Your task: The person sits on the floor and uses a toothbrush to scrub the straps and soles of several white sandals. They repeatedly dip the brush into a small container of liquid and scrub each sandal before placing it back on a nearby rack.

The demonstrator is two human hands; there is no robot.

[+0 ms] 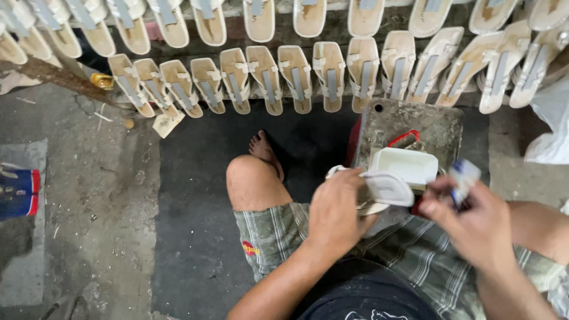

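Gripping white sandal sole [385, 188] w/ left hand [336, 212], brush [463, 179] in right hand [474, 222].

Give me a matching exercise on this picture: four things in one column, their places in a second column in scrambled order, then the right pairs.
Things:
1. white sandal
2. small blue and white thing
3. white tub
4. bare foot

Places:
A. on the dark mat, by the knee
B. in the left hand
C. on the grey work block
D. in the right hand

Pairs: 1-B, 2-D, 3-C, 4-A
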